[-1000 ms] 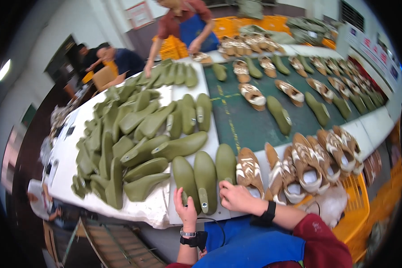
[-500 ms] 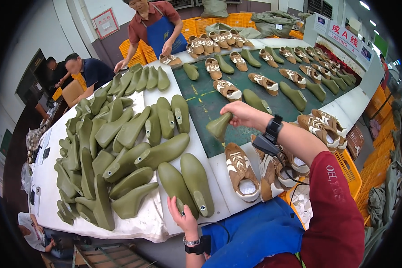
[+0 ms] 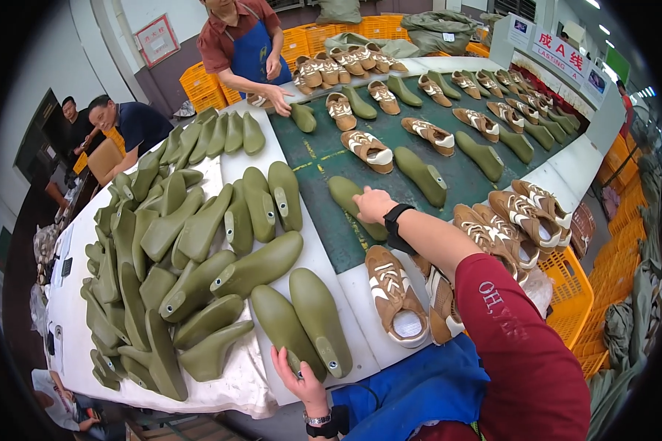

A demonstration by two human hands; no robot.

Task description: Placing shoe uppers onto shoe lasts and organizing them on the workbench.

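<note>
My right hand [image 3: 375, 206] is closed at the side of an olive-green shoe last [image 3: 343, 193], which lies on the dark green conveyor belt [image 3: 329, 239]; its fingertips are partly hidden. At the white table edge, my left hand [image 3: 301, 384] touches the heel end of another last [image 3: 281, 317] with its fingers apart. A matching last [image 3: 318, 312] lies alongside that one. Just below my right forearm stands a brown sneaker [image 3: 391, 287] with white stripes, and a second one is partly covered by my arm.
Many lasts [image 3: 191, 287] are heaped on the white-covered table at left. Sneakers and lasts sit in rows along the belt. Across it, a co-worker's hand [image 3: 278, 99] reaches toward a last [image 3: 302, 117]. Orange crates [image 3: 570, 290] stand at right; more sneakers [image 3: 518, 213] line the near edge.
My right hand has come down and the last it held upright now lies on the belt. The co-worker's hand has moved from a sneaker toward a last. My left hand stays at its last.
</note>
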